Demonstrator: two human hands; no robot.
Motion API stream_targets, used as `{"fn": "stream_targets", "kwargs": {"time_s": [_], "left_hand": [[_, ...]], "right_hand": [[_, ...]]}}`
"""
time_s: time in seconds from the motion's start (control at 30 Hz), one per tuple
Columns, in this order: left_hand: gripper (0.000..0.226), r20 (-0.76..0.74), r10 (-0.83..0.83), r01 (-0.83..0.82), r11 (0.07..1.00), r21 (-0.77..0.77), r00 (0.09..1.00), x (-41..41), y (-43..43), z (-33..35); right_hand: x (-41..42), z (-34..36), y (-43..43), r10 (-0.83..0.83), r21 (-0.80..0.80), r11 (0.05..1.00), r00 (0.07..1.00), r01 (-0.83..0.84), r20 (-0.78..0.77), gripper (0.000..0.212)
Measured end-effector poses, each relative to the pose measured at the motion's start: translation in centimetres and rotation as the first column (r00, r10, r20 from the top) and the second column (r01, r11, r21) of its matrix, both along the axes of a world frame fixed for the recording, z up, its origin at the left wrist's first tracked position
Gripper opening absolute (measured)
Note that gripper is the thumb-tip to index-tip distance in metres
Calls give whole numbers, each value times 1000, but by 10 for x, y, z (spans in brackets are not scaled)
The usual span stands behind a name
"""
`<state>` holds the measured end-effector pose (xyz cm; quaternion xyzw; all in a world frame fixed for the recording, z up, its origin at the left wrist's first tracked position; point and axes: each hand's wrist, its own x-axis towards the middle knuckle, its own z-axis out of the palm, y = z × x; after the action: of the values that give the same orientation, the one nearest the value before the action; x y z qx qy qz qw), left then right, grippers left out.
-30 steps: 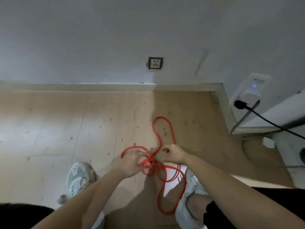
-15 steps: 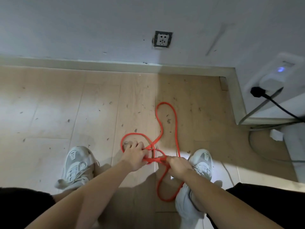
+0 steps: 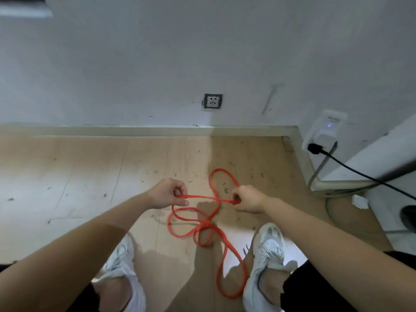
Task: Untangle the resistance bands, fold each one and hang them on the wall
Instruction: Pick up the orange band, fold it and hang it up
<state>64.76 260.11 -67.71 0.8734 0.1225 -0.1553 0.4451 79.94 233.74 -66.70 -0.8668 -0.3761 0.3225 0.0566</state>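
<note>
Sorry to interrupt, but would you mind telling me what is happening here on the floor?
A person stands over a tangled red cord-like resistance band lying on the pale wooden floor. The left hand and the right hand each pinch it, with a stretch running between them. The rest lies knotted in loops between the white sneakers; nothing is folded or hung yet.

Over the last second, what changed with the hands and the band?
The hands moved apart: the left hand went left and the right hand went right. Each still pinches the red resistance band, and a strand is now stretched between them. The knot they were working over now lies below them, nearer the shoes. Nothing was let go. The band's far loop still rests on the floor, and the wall socket is unchanged.
</note>
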Motion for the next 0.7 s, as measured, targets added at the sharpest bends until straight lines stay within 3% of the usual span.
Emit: {"fn": "stream_targets", "kwargs": {"time_s": [0.2,0.3,0.4,0.53,0.63,0.7], "left_hand": [[18,91,-17,14,1000,28,996,23,34,101],[13,199,-4,-9,998,65,980,34,44,158],[11,340,66,-88,995,50,938,44,46,214],[5,501,249,-202,968,-147,829,54,48,273],[6,511,388,-222,908,-356,767,56,46,291],[7,451,361,-196,907,-372,816,53,43,284]], "right_hand": [[31,115,13,-39,288,958,987,-7,154,11],[43,172,19,-106,447,894,986,36,132,9],[47,227,27,-221,629,762,975,153,30,18],[44,286,38,-263,804,516,948,295,-179,10],[46,300,46,-251,827,380,906,415,-340,9],[50,293,48,-245,796,370,877,478,-413,9]]}}
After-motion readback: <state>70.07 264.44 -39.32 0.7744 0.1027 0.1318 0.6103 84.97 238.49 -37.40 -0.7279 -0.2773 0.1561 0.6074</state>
